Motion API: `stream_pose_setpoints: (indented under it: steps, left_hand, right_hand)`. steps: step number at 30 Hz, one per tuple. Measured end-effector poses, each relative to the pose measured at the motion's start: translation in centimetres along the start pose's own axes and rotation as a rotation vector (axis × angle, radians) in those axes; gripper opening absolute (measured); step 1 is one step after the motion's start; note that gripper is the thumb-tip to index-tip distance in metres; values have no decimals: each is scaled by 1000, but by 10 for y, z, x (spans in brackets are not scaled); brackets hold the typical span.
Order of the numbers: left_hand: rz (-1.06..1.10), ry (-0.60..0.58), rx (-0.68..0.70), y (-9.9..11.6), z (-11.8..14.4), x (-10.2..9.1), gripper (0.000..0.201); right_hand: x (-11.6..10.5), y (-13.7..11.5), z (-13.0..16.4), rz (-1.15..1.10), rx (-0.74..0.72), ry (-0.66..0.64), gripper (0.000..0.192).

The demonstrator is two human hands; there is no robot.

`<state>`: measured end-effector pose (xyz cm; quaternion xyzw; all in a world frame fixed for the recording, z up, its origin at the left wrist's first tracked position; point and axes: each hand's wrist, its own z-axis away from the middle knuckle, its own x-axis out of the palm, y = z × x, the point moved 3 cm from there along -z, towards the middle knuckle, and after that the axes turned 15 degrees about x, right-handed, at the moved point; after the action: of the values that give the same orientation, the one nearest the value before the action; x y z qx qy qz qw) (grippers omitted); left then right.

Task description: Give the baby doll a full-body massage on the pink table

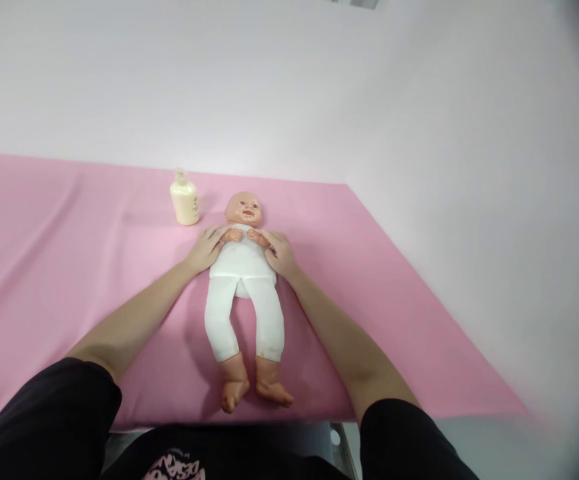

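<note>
A baby doll (243,257) with a white cloth body and bare plastic head, hands and feet lies on its back, head away from me. My left hand (206,249) is closed round the doll's arm and side at the left. On the opposite side, my right hand (281,253) grips the other arm, thumb along the body. The doll's small hands rest together on its upper chest. Some of my fingertips are hidden behind the doll's arms. Its legs point toward me, slightly apart.
A pale yellow bottle (186,200) stands upright to the left of the doll's head. Under everything is a pink cloth (359,287) covering the table, with soft creases at left. White walls (269,87) rise behind and to the right.
</note>
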<state>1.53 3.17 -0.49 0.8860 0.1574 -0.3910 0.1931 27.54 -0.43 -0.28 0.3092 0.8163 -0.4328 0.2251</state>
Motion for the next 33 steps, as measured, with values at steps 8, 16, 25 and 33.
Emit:
stream_pose_setpoints:
  steps: [8, 16, 25, 33]
  left_hand:
    - [25, -1, -3, 0, 0, -1, 49]
    - [20, -9, -26, 0, 0, 0, 49]
    - [22, -8, -23, -1, 0, 0, 50]
    - [24, -2, -16, 0, 0, 0, 50]
  right_hand:
    - [0, -1, 0, 4, 11, -19, 65]
    - [-2, -4, 0, 6, -1, 9, 66]
    - [-2, -3, 0, -12, 0, 8, 64]
    - [-2, -3, 0, 0, 1, 5, 65]
